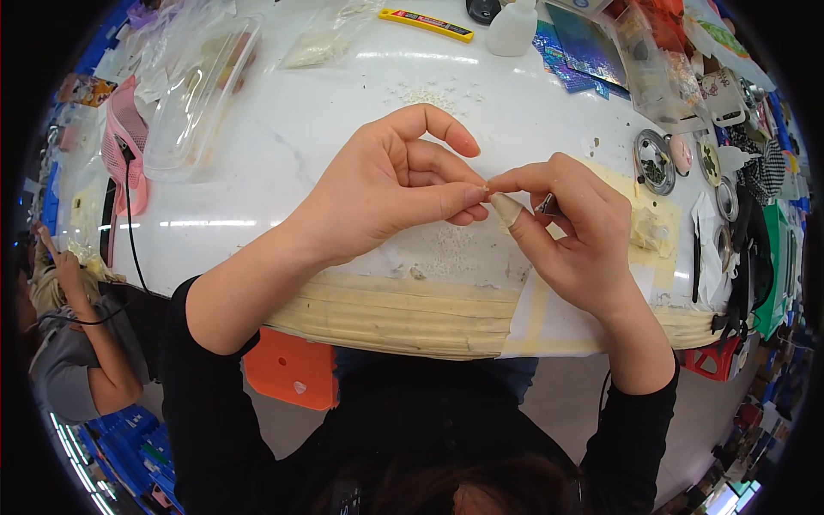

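Above the near part of the white table, my two hands meet fingertip to fingertip. Thumb and index finger of my left hand (390, 184) are pinched on something tiny and pale, too small to name. The index fingertip of my right hand (575, 227) touches the same spot. A cream-coloured wrap (508, 210) covers my right thumb tip. Tucked in the curled fingers of my right hand is a small shiny metal tool (549, 204), its other end hidden. Small white grains (451, 249) lie scattered on the table below the hands, with another patch of grains (429, 94) beyond them.
Cream tape (395, 313) covers the table's front edge. A clear plastic box (202, 99) and pink mesh item (127, 142) lie left. At the back are a yellow cutter (427, 25) and white bottle (512, 30). Round metal dishes (655, 161) stand right. Another person (86, 343) sits left.
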`<state>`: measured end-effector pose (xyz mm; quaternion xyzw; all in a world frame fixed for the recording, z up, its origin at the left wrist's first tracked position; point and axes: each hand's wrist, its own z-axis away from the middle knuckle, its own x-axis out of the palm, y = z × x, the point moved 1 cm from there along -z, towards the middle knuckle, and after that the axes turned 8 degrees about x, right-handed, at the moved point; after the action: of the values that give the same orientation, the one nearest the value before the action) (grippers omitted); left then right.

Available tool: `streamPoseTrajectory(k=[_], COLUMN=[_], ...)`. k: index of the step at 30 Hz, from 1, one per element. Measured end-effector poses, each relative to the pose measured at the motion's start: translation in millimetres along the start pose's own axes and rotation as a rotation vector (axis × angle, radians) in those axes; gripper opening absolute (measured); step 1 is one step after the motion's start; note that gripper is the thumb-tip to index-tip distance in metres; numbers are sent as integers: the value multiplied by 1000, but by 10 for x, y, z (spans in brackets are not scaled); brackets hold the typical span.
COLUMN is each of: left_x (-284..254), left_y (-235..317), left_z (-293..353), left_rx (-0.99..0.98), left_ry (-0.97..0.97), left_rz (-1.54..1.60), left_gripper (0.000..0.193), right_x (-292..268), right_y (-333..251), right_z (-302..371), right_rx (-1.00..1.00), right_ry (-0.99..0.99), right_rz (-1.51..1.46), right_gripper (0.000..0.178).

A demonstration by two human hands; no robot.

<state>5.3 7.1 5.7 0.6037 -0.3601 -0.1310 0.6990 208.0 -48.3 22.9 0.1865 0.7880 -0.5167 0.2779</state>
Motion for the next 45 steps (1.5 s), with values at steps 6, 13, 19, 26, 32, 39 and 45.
streamPoseTrajectory(k=[6, 13, 19, 26, 32, 39, 45], left_x=[19, 25, 20, 46, 63, 63, 50], left_y=[13, 7, -14, -16, -36, -65, -102], left_z=[22, 28, 27, 44, 65, 66, 60], left_rx=[3, -24, -32, -41, 8, 126, 239], left_ry=[-1, 6, 5, 22, 25, 18, 21], left_rz=[-114, -110, -97, -100, -159, -216, -214], left_gripper=[27, 28, 18, 13, 13, 11, 10], right_x=[44, 71, 78, 59, 55, 59, 30], right_y=[26, 35, 37, 56, 37, 37, 47], right_z=[8, 24, 11, 12, 5, 10, 9], right_rx=[-6, -5, -62, -173, -105, 19, 60], right_ry=[0, 12, 60, 106, 74, 54, -16], right_rz=[-8, -33, 89, 223, 118, 66, 146], right_gripper=[26, 24, 25, 29, 31, 18, 18])
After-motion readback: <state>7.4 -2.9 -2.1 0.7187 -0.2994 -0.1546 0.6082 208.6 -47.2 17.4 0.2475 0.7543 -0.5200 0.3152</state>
